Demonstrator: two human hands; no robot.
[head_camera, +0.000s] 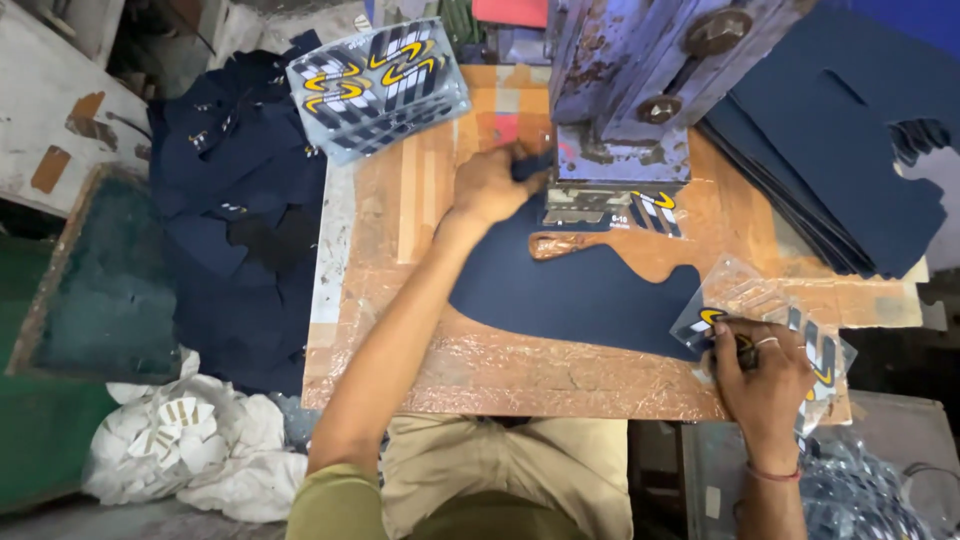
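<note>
My left hand (492, 185) rests on the far end of a dark blue cut fabric piece (570, 290) that lies on the copper-coloured work plate (520, 370), pressing it beside the blue metal press head (625, 90). Under the press sits a clear transfer sticker (615, 208) with yellow and white stripes. My right hand (762, 375) grips a small stack of the same clear transfer stickers (745, 300) at the plate's right edge.
A stack of sticker sheets (378, 85) lies at the back left of the plate. Dark blue cut pieces are stacked at the right (850, 150) and heaped at the left (240, 220). White scraps (190, 440) lie on the floor.
</note>
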